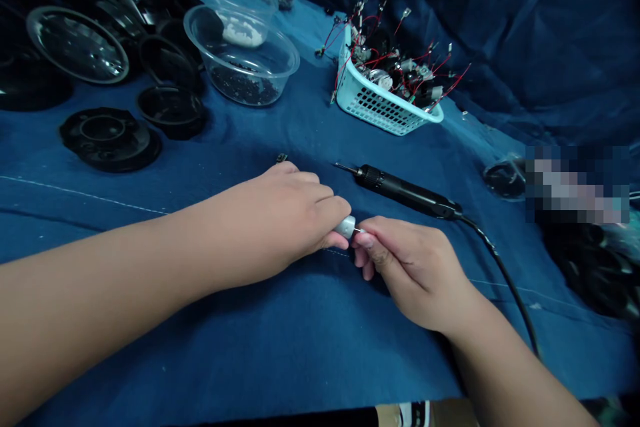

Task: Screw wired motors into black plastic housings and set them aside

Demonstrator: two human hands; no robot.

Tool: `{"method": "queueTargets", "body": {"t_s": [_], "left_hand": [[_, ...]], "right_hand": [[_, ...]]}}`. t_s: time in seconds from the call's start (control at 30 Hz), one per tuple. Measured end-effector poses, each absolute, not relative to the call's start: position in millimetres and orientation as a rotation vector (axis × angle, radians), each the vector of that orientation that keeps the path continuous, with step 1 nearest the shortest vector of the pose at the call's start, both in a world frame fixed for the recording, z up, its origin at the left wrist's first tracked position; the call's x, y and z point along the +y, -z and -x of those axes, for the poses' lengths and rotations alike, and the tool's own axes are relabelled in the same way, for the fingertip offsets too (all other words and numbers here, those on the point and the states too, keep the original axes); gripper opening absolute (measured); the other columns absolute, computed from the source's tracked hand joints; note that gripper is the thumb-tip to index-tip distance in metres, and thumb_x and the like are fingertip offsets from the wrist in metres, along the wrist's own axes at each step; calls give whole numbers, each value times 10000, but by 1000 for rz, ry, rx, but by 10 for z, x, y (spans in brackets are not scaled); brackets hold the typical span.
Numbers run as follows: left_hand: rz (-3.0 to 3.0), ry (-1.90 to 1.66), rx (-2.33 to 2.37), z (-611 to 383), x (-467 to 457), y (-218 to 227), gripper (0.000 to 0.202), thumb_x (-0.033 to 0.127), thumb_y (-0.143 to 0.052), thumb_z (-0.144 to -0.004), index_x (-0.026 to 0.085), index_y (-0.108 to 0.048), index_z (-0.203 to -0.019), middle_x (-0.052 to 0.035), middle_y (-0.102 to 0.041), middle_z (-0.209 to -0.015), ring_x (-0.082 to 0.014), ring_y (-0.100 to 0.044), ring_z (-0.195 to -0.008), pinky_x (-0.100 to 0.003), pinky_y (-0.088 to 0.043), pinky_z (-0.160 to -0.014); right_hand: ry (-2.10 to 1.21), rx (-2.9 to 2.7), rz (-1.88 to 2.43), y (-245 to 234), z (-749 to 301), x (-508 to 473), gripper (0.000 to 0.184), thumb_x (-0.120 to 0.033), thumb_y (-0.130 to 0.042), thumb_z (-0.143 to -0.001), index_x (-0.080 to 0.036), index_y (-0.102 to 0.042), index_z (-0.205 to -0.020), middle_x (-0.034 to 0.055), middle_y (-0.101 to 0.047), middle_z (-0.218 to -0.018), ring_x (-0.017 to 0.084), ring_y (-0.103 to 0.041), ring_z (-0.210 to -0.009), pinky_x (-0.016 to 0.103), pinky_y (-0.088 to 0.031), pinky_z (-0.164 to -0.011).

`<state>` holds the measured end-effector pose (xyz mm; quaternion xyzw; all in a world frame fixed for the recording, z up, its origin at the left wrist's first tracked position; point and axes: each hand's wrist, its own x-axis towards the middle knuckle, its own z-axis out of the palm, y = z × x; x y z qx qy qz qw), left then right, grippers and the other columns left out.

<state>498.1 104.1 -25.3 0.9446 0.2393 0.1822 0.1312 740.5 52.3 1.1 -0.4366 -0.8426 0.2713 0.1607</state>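
Observation:
My left hand (295,217) is wrapped round a small silver motor (346,227); its rounded metal end and thin shaft stick out towards the right. My right hand (413,267) pinches a tiny whitish piece (362,232) at the tip of that shaft, mostly covered by the thumb and fingers. Beyond the knuckles of my left hand a small dark part (281,158) shows; whether it joins the motor I cannot tell. Just past my right hand lies a black corded electric screwdriver (405,192), its bit pointing left.
A light-blue basket (385,112) at the back holds motors with red wires. Clear plastic bowls (245,73) with small dark and white parts stand left of it. Black round housings (107,137) crowd the left. Dark parts (590,260) lie at the right, and the screwdriver's cord (505,273) runs towards me.

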Motion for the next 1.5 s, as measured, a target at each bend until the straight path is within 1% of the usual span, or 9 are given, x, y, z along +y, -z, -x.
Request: {"method": "queueTargets", "body": {"t_s": [0.47,0.67,0.87,1.03,1.13,1.23,1.3,1.37,1.5], "left_hand": [[-3003,-616,755,-5039,980,282,291,349,-459,-1108,168,-634,-963,-61,-669,-868,-213,-548,-799,-374,-334,-792],[-3010,-606,843,-4991,1060,205,228,351,-494,-1098,209,-667,-1058,-47,-711,-963,-222,-617,-943,-427,-392,-921],[-2999,-998,808,-4992,1008,179,372,158,-374,-1090,310,-685,-1229,-35,-695,-1300,-250,-569,-1305,-580,-295,-1208],[-2923,-1103,760,-5036,982,148,297,200,-432,-1086,315,-704,-1114,45,-654,-1434,-218,-481,-1481,-566,-193,-1312],[-2936,-1132,700,-5022,965,85,298,199,-450,-1078,354,-678,-1191,73,-636,-1471,-206,-482,-1501,-570,-172,-1335],[-2927,-1383,803,-4975,926,30,300,179,-530,-1042,326,-647,-1276,0,-673,-1398,-232,-541,-1413,-542,-323,-1275],[-2843,-1432,946,-4952,908,34,181,248,-596,-1018,244,-665,-1185,-62,-720,-1178,-258,-629,-1179,-469,-493,-1059],[-2739,-1222,1043,-4953,911,78,175,344,-600,-1022,192,-663,-1081,-72,-704,-991,-241,-631,-957,-398,-508,-855],[-2513,-752,977,-5013,964,220,311,416,-616,-1031,190,-665,-1239,-66,-731,-1142,-234,-647,-1021,-365,-493,-873]], "right_hand": [[-1598,-1686,1437,1,-7337,456,397,-482,-497,-1106,-181,-657,-904,14,-731,-748,127,-709,-614,235,-558,-567],[-1565,-1641,1406,12,-7391,580,408,-557,-587,-1046,-177,-735,-1039,68,-757,-929,176,-733,-774,274,-595,-633],[-1353,-1744,1338,-7,-7384,666,282,-470,-710,-996,-227,-796,-1110,18,-731,-963,128,-640,-845,242,-539,-794],[-1561,-1519,1219,30,-7333,639,351,-344,-880,-852,-268,-759,-1173,1,-773,-1039,161,-717,-962,285,-578,-876],[-1519,-1545,1243,60,-7350,645,298,-359,-857,-872,-234,-766,-1127,26,-776,-1060,178,-721,-974,308,-576,-890],[-1392,-1451,1368,84,-7395,678,281,-413,-836,-888,-205,-764,-1062,3,-718,-880,119,-635,-759,242,-522,-718],[-1392,-1294,1400,94,-7408,698,300,-443,-833,-883,-206,-730,-1037,-17,-665,-786,96,-552,-642,218,-455,-595],[-1416,-1248,1391,98,-7392,703,325,-453,-837,-871,-207,-694,-1027,-2,-682,-798,107,-565,-640,216,-446,-560],[-1275,-1491,1393,111,-7320,658,319,-431,-864,-836,-203,-700,-988,22,-713,-818,138,-626,-686,254,-534,-619]]}}
